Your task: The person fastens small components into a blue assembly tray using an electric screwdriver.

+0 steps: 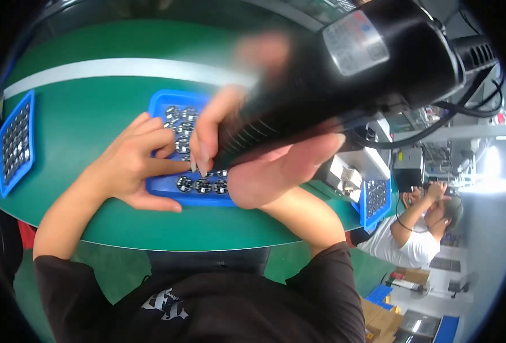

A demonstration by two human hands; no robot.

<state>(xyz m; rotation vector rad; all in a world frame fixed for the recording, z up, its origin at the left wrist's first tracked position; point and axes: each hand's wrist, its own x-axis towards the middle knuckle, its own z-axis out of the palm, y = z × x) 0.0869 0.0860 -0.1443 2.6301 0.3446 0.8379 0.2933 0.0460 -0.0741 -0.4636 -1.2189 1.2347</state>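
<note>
Low over the tray, my right hand point(281, 174) grips a black corded electric screwdriver point(298, 94). Its body is tilted, with the narrow end down toward the parts and the wide end at the upper right. The tip itself is hidden behind my fingers. Below it lies a blue tray point(160, 98) with several small round, shiny metal and black parts point(203, 186) in it. Across the tray's left side rests my left hand point(130, 157). Its index finger reaches to the parts by the driver's lower end, the thumb is stretched out, and the other fingers are bent.
A second blue tray point(32, 128) of similar parts lies at the far left of the green table point(93, 103). On the right are a metal box-like device point(341, 177) and another filled blue tray point(362, 214). The driver's black cord point(418, 137) hangs there. A person in white point(410, 237) sits beyond.
</note>
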